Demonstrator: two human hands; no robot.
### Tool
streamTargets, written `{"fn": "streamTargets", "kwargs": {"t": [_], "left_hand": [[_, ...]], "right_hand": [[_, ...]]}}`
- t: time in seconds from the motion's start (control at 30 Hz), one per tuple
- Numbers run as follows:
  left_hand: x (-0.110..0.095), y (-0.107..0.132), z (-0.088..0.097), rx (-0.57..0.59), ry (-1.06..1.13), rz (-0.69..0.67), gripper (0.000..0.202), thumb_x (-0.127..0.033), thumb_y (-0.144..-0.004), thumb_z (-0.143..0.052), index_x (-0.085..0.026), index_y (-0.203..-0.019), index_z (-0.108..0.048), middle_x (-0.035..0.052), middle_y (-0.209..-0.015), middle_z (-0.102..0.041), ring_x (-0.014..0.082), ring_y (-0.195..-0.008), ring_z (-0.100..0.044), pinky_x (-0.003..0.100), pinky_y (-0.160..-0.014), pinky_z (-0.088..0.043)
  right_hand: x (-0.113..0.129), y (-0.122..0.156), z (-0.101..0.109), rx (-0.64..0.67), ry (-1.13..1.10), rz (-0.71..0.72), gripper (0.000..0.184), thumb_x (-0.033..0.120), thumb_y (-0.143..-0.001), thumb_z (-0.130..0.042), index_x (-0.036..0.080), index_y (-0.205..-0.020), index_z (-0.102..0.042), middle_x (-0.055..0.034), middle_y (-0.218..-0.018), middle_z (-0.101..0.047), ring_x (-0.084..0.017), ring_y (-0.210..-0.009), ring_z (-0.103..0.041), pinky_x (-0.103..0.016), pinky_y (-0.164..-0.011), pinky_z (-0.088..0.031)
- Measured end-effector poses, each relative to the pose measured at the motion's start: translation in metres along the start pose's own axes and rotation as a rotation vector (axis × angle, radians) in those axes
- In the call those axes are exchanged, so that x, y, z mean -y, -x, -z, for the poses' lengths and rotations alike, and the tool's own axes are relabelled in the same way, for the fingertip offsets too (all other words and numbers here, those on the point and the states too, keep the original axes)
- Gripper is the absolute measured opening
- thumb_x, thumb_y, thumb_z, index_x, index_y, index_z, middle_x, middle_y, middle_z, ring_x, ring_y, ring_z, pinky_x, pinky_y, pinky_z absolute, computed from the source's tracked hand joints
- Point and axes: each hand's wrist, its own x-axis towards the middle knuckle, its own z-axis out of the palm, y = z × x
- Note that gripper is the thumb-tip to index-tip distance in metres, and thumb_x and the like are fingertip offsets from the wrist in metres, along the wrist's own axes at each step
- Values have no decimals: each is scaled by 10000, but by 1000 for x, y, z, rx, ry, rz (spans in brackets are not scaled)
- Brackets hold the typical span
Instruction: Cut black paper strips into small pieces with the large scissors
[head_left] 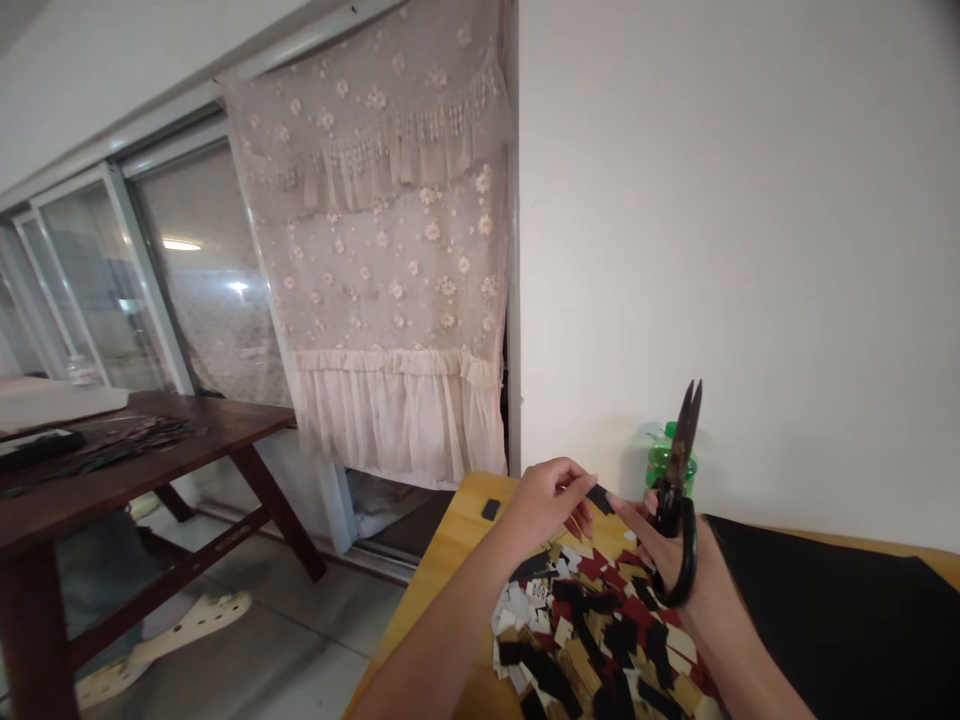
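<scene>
My left hand [559,495] pinches one end of a small black rectangular piece [600,498] between thumb and fingers. At the piece's other end are the fingertips of my right hand [664,545], which also holds a pair of scissors [681,450]. The scissors' black handles loop round my right hand, and their dark, worn blades point upward, nearly together. Below both hands lies a loose heap of small cut pieces [577,630] in black, red, tan and white. Apart from the heap, another small black piece [490,510] rests near the table's far left corner.
The yellow wooden table [442,580] stands against a white wall. A green bottle [660,460] is behind the scissors, and a large black sheet [840,610] lies at the right. Leftward is a dark wooden table [247,425]; a person's foot in a cream clog [199,620] shows beneath.
</scene>
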Motion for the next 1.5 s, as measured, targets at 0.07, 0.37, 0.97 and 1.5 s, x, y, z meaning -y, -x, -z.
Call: {"fn": "streamTargets", "kwargs": {"t": [0.07,0.37,0.97,1.5], "left_hand": [[-1,1,-1,8,2,-2,363,-506,-772,-561,-147,-780,-513,-15,-570,-570,91,-429,-566,196,-434,-463],[1,-1,0,-36,58,11,377,-519,-766,-563,-149,-760,-493,-11,-542,-570,107,-416,-567,219,-439,-460],[6,-2,-2,61,329,222,367,-489,-710,-643,-158,-739,-488,-23,-553,-557,87,-421,-526,219,-448,-439],[-31,13,17,40,-692,-90,256,-379,-764,-604,-169,-894,-672,66,-922,-658,162,-787,-610,260,-712,-455]], "right_hand": [[-4,-1,1,54,-23,-65,431,463,-581,-735,231,-642,-377,80,-508,-365,-77,-395,-298,-223,-346,-242],[14,1,2,55,1,4,415,480,-578,-702,227,-643,-380,15,-647,-515,-79,-437,-353,-236,-408,-308],[18,2,0,42,-64,91,435,445,-595,-720,236,-635,-340,-21,-655,-622,-108,-466,-464,-254,-461,-368],[8,-3,0,157,15,13,448,467,-544,-742,239,-652,-373,-74,-766,-700,-252,-728,-634,-342,-650,-465]]}}
